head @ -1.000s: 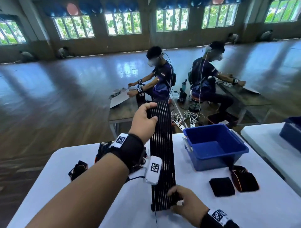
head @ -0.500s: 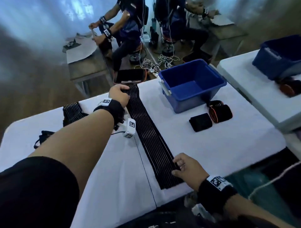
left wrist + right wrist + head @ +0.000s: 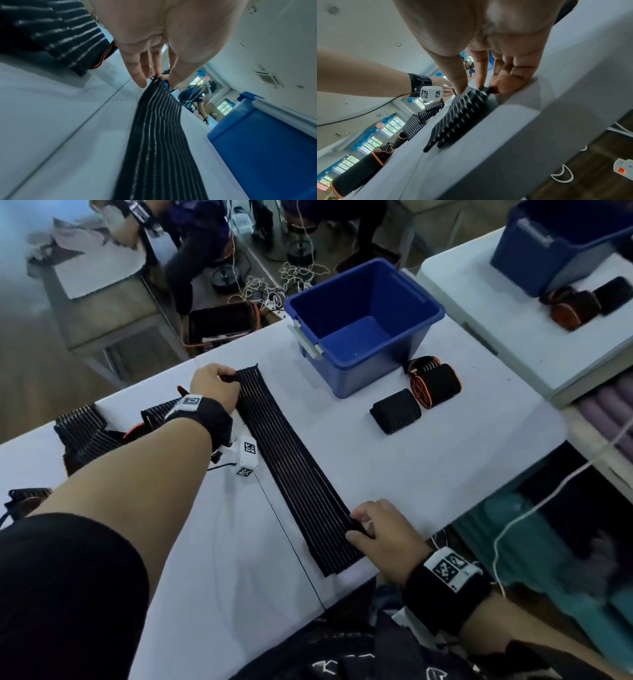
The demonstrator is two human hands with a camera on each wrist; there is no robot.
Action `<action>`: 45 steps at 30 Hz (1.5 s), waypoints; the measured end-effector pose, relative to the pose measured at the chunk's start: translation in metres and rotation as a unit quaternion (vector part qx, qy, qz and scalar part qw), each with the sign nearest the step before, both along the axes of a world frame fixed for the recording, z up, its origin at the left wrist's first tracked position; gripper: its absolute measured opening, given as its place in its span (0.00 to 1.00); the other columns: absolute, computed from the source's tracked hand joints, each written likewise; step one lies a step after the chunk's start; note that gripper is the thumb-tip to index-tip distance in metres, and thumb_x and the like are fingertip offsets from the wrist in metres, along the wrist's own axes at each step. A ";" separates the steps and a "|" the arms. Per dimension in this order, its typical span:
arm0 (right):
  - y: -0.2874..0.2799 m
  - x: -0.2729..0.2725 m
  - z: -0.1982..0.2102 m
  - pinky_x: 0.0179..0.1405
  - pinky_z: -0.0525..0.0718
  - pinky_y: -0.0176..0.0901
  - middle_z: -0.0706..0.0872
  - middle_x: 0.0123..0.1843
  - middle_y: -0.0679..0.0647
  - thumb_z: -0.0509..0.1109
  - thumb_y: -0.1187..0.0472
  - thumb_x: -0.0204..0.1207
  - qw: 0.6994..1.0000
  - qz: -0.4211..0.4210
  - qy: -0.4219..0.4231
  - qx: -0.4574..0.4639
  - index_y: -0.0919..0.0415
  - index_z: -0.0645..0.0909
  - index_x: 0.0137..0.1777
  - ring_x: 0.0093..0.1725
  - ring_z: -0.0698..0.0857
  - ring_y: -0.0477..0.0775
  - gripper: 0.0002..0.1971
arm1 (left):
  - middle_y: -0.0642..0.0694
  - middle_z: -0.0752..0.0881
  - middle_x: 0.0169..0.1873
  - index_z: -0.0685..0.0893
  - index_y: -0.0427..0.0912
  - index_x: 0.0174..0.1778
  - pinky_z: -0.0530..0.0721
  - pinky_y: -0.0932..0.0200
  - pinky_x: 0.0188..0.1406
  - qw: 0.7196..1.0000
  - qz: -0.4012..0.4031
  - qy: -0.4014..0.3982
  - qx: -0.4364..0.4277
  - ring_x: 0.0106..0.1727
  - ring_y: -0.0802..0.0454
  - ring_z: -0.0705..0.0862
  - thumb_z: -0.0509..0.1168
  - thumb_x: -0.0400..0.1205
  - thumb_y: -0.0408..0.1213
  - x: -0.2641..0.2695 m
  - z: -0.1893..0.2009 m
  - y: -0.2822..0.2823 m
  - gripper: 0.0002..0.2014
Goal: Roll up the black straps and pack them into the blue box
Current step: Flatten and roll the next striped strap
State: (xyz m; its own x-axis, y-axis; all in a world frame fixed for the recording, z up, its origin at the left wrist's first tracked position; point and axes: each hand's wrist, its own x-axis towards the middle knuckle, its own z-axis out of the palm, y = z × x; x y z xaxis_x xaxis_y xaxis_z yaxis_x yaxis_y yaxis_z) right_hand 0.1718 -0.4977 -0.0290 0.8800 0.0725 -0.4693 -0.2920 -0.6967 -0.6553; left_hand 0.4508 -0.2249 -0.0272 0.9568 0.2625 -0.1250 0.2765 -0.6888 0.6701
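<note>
While strap (image 3: 294,463) is laid flat at frame centre | far end pinched by left hand (image 3: 214,385), near end by right hand (image 3: 380,535) | blue box (image 3: 363,320) upper centre | risk: skewed roll if tension is lost.

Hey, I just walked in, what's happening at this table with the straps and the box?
A person has a long black strap stretched flat on the white table. The left hand pinches its far end, the right hand its near end. Two rolled straps sit beside the blue box, which looks empty; more unrolled straps wait on the left.
</note>
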 end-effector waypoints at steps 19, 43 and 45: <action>-0.002 0.066 -0.018 0.61 0.87 0.59 0.86 0.58 0.51 0.65 0.50 0.73 0.992 0.063 0.060 0.086 0.53 0.80 0.69 0.56 0.87 0.54 0.24 | 0.49 0.90 0.39 0.86 0.53 0.40 0.93 0.43 0.45 0.979 0.082 0.074 -0.171 0.37 0.48 0.92 0.65 0.76 0.30 -0.268 -0.038 -0.078 0.12; -0.040 0.036 -0.013 0.65 0.80 0.52 0.73 0.68 0.53 0.77 0.45 0.72 0.825 0.521 -0.182 -0.118 0.58 0.75 0.72 0.64 0.75 0.57 0.32 | 0.47 0.84 0.69 0.84 0.46 0.72 0.81 0.46 0.68 0.969 -0.177 0.041 0.169 0.66 0.44 0.81 0.80 0.72 0.51 -0.351 -0.021 -0.111 0.32; -0.041 0.035 -0.016 0.63 0.81 0.53 0.75 0.66 0.53 0.75 0.47 0.74 0.825 0.517 -0.194 -0.119 0.59 0.77 0.70 0.62 0.76 0.57 0.28 | 0.46 0.86 0.66 0.85 0.45 0.70 0.83 0.45 0.65 0.966 -0.184 0.018 0.180 0.63 0.44 0.82 0.79 0.74 0.49 -0.353 -0.024 -0.111 0.28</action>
State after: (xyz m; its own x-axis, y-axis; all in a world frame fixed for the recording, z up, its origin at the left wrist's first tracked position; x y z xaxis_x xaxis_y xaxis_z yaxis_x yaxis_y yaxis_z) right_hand 0.2067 -0.5388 -0.0448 0.4932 0.8253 -0.2751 0.7386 -0.5643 -0.3688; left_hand 0.0977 -0.3363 -0.0515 0.9903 -0.0620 -0.1246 -0.0127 -0.9318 0.3627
